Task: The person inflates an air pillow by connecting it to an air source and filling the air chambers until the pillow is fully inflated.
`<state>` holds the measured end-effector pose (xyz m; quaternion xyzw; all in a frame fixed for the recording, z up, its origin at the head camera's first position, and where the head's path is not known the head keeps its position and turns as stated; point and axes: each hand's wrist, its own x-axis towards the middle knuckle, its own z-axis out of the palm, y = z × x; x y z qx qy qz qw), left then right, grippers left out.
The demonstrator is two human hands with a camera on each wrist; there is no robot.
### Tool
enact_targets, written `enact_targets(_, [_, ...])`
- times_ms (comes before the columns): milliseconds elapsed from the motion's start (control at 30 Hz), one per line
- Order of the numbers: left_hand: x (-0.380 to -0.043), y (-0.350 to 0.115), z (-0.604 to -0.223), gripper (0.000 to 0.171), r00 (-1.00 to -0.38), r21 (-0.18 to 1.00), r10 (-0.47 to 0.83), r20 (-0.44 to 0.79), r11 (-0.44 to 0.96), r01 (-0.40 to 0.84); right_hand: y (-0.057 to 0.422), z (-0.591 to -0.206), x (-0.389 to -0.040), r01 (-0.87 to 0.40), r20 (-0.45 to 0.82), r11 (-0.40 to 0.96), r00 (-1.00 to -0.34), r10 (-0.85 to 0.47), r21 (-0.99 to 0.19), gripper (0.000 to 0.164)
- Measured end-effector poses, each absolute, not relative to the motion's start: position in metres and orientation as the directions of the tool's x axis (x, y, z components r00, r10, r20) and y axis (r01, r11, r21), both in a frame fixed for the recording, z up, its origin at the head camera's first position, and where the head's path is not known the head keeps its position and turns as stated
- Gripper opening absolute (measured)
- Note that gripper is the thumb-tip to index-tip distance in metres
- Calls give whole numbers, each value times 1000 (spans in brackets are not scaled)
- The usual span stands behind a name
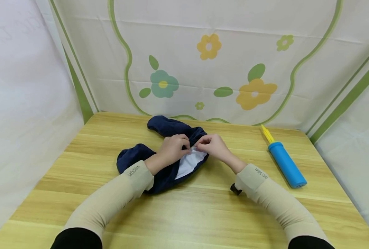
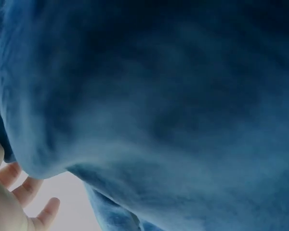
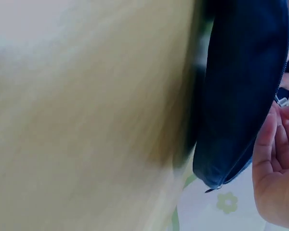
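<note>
L hand (image 1: 173, 148) pinching navy neck-pillow cover (image 1: 166, 175) | R hand (image 1: 213, 147) pinching nr zip (image 3: 284, 72) | risk: white lining (image 1: 190, 164) just below R poss. snags if slack

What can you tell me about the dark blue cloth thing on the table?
The navy cloth piece looks soft and plush, with two rounded lobes pointing left in the head view. A zip runs along its edge; an opening shows a white inside. It rests on the wooden table, and the left hand and right hand pinch it at the opening.
</note>
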<state>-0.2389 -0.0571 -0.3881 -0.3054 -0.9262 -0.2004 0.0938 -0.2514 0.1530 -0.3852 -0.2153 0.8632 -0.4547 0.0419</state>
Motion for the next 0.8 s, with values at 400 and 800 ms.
enact_targets(400, [-238, -60, -390, 8, -785, 385, 541, 302, 684, 619, 163, -385, -262, -201, -59, 499, -887, -458, -843, 20])
enact_targets(800, [-237, -62, -389, 13, -786, 409, 548, 286, 671, 618, 171, -379, -259, -286, -17, 513, -862, -507, -809, 20])
